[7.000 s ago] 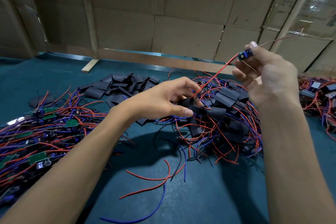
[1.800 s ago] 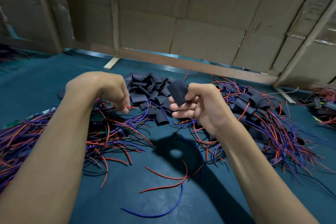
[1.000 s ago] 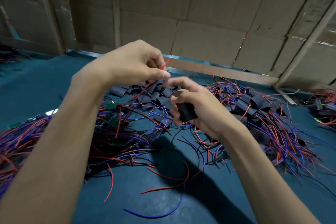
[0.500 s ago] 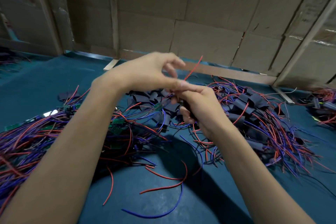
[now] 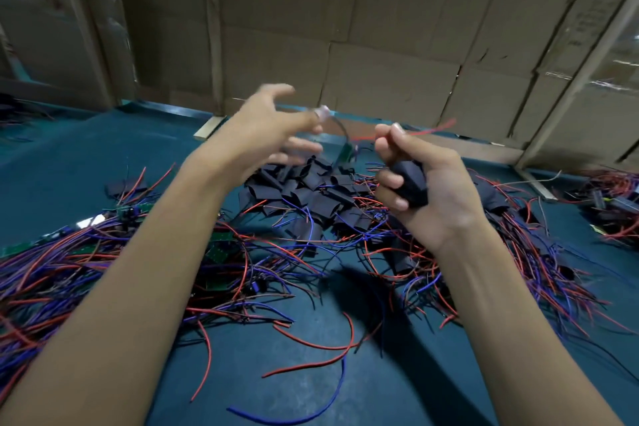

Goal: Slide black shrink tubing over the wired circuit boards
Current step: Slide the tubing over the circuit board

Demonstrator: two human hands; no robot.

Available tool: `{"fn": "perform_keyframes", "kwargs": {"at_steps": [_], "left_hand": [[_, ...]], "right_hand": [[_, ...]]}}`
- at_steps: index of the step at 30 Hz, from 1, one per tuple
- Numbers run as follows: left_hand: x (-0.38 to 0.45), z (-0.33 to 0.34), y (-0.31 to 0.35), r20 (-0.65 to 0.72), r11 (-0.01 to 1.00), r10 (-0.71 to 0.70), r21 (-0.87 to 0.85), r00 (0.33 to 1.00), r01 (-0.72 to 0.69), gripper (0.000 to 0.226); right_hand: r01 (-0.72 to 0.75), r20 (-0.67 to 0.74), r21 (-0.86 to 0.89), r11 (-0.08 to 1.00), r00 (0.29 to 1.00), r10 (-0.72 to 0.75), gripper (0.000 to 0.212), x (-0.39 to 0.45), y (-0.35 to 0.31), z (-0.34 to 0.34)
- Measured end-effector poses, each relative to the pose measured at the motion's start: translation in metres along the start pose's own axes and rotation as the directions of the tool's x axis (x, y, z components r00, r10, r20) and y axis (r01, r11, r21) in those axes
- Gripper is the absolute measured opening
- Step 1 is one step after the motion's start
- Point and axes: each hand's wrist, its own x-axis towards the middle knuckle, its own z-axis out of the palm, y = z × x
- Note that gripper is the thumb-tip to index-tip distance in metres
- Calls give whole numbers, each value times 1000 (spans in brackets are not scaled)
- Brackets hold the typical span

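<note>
Item 1. My right hand [image 5: 425, 190]: curled around one black shrink tube [image 5: 409, 185], fingers wrapped and closed on it, thumb up at the mouth end. I judge the tube is held upright in the fist so its opening faces the incoming wires. A red wire [image 5: 432, 126] runs out past the thumb tip, apparently already fed through. Tube: matte, soft-walled, flattened sleeve, dark charcoal.

Item 2. My left hand [image 5: 269, 135]: raised, motion-blurred, fingers spread apart; whether the thumb tip pinches anything I cannot tell. A dark wire arcs from near its fingertips down to a small green circuit board [image 5: 345, 154] that hangs between my two hands, just beside the tube's mouth and not yet inside it.

Item 3. Heap of spare tubing [image 5: 311, 190]: short flat black sleeves, loosely stacked, placed centre-far within reach of either hand.

Item 4. Unsleeved boards with leads [image 5: 103, 245]: left side, green rectangles among thin, glossy red and blue wires, tangled.

Item 5. Sleeved pile [image 5: 525, 245]: right side, kept apart from the undone stock.

Item 6. Table [image 5: 311, 384]: teal, faintly textured covering; stray wire offcuts lie near me.
</note>
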Motion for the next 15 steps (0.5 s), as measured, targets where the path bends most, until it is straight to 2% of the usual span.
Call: {"fn": "perform_keyframes", "kwargs": {"at_steps": [2, 3, 4, 6, 8, 10, 12, 15], "left_hand": [[2, 1, 4, -261, 989, -16, 136, 965, 54, 88], [3, 0, 4, -309, 969, -45, 217, 950, 117, 91], [3, 0, 5, -300, 946, -100, 266, 949, 184, 95], [1, 2, 5, -157, 902, -211, 349, 965, 255, 92], [1, 4, 3, 44, 895, -219, 406, 975, 183, 62], [-4, 9, 5, 248, 947, -151, 314, 957, 68, 41], [-10, 19, 7, 416, 977, -113, 212, 902, 25, 45], [-13, 37, 5, 474, 992, -61, 128, 879, 0, 39]], "right_hand": [[3, -27, 66, 998, 1000, -1, 17, 0, -4, 0], [6, -42, 81, 997, 999, -3, 15, -1, -5, 0], [8, -53, 94, 996, 999, -3, 13, -1, -7, -1], [8, -65, 127, 992, 998, 1, 11, -2, -9, -1], [-3, -73, 150, 989, 997, 14, 10, -2, -10, -1], [-19, -79, 164, 986, 996, 32, 10, -2, -12, 0], [-33, -79, 166, 986, 996, 47, 10, -3, -13, -1], [-50, -75, 128, 990, 995, 60, 12, -4, -13, 1]]}}
